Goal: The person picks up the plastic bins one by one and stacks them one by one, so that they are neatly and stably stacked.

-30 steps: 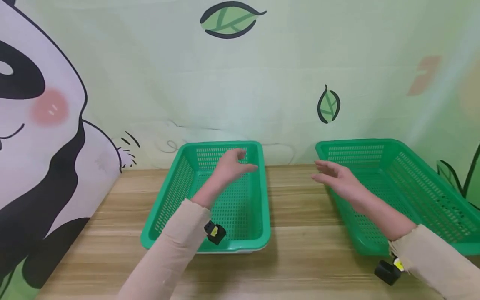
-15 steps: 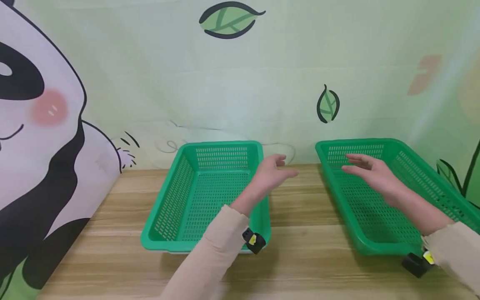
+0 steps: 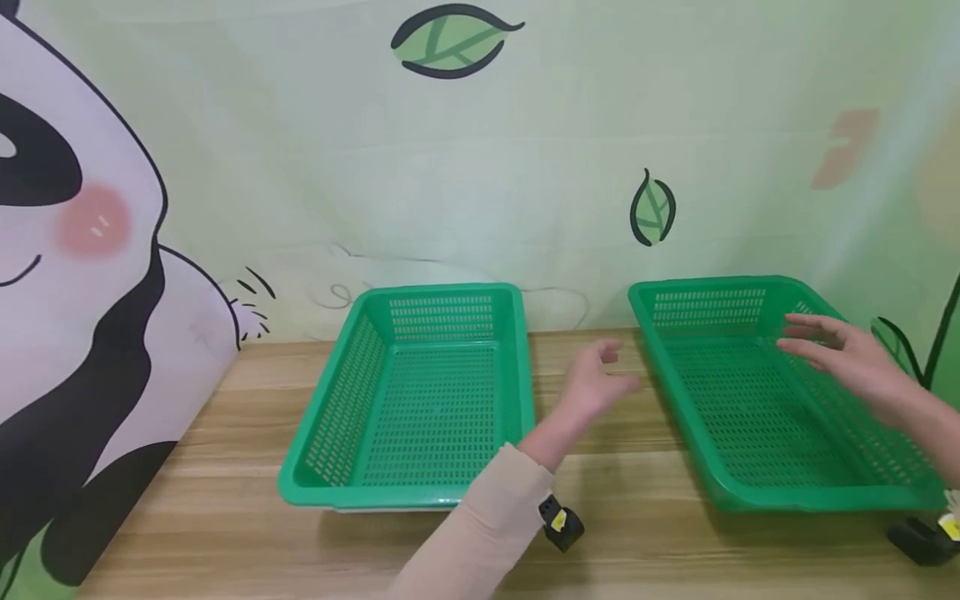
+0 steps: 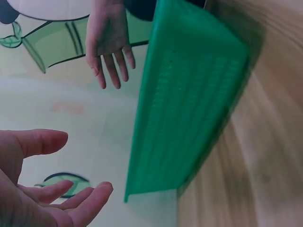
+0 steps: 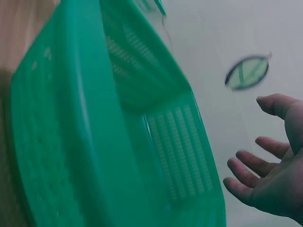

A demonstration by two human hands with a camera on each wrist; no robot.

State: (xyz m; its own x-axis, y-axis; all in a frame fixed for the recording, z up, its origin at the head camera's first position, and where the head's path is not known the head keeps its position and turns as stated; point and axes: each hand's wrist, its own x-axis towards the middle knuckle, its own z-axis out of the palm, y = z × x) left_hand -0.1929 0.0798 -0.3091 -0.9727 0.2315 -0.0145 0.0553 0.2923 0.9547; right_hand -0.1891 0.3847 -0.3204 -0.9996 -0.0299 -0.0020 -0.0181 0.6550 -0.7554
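Note:
My left hand (image 3: 594,385) hovers over the wooden tabletop between two green baskets, its thumb and fingers spread apart around nothing. Over the right part of the right green basket (image 3: 720,467) is my right hand (image 3: 851,354), relaxed and holding nothing. That basket is slotted plastic, and only its bare floor shows inside. To the left of my left hand sits the left green basket (image 3: 405,500), also with a bare slotted floor. In the right wrist view the fingers (image 5: 255,165) are loosely bent beside the basket's rim.
Both baskets rest on a wood-grain table (image 3: 247,467). Behind it hangs a pale green backdrop (image 3: 570,125) with printed leaves and a large panda (image 3: 112,275) at the left. Small black cameras are strapped to both wrists.
Both hands have moved to the right: the left from over the left basket to the gap between the baskets, the right from the right basket's left rim to its right part.

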